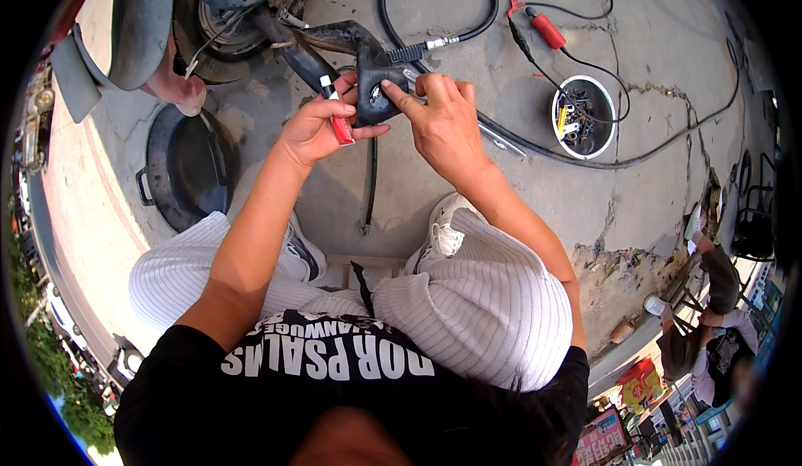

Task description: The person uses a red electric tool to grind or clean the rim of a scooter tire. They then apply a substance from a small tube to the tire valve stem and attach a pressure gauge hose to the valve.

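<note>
My left hand (307, 130) pinches a small red and white squeeze tube (342, 127) with a dark top between thumb and fingers. Its other fingers reach beneath a black rubber inner tube (373, 58), stretched out from the wheel. On the rubber's upper face is a shiny, wet-looking patch (375, 93). The index finger of my right hand (449, 128) is extended and touches the edge of that patch. Its remaining fingers are curled in; whatever they may hold is hidden.
A wheel (221, 27) stands at the upper left, above a black basin (190, 165) of liquid. Rightward are a black hose (576, 159), a white-rimmed bowl (555, 117) of small metal parts and a red-handled corded tool (547, 30). A person (718, 341) sits far right.
</note>
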The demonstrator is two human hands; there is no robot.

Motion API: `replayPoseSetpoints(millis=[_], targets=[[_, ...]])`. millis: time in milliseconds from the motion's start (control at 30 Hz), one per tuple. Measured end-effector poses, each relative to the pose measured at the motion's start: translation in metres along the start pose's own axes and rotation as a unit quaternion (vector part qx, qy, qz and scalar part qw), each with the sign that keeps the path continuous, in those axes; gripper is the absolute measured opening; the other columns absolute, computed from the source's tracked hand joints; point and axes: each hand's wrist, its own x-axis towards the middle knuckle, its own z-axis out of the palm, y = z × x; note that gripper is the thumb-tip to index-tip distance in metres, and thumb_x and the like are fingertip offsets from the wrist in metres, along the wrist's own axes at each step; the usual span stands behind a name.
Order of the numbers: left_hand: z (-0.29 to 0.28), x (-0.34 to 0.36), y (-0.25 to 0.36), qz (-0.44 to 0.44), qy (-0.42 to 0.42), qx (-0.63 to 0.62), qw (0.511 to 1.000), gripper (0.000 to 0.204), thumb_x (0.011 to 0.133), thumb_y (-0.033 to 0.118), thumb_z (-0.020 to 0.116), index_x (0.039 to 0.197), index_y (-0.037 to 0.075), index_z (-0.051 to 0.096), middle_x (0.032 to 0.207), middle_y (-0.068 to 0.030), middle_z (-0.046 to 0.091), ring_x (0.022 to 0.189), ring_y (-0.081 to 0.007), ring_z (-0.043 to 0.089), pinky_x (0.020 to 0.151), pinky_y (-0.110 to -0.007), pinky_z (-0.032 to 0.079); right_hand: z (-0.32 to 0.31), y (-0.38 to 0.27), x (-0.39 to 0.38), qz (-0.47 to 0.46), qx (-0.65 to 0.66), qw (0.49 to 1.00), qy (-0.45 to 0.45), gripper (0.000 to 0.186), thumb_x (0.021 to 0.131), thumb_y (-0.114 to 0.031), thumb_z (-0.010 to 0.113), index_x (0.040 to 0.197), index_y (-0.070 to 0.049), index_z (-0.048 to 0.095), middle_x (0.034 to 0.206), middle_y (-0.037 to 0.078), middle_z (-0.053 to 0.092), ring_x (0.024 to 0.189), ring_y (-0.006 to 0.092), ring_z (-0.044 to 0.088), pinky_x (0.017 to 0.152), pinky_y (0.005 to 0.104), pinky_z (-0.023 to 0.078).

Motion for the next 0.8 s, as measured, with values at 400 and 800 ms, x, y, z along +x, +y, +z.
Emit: replayPoseSetpoints(millis=[400, 800], targets=[[-0.001, 0.001, 0.001, 0.006, -0.003, 0.002, 1.0, 0.054, 0.08, -0.005, 0.05, 0.132, 0.012, 0.044, 0.133, -0.0104, 0.055, 0.122, -0.0285, 0.055, 0.103, -0.063, 0.043, 0.0, -0.008, -0.001, 0.0, 0.016, 1.0, -0.027, 0.053, 0.073, -0.002, 0.062, 0.123, -0.019, 0.067, 0.092, 0.005, 0.05, 0.089, 0.02, 0.052, 0.077, 0.0349, 0.034], [-0.001, 0.002, -0.004, 0.0, 0.013, -0.02, 1.0, 0.059, 0.08, -0.007, 0.048, 0.135, 0.013, 0.042, 0.133, -0.0101, 0.056, 0.121, -0.0258, 0.057, 0.103, -0.063, 0.042, 0.005, -0.005, -0.002, 0.011, -0.036, 0.999, -0.017, 0.048, 0.078, -0.007, 0.059, 0.124, -0.014, 0.065, 0.091, 0.005, 0.049, 0.09, 0.0216, 0.051, 0.08, 0.0368, 0.035]])
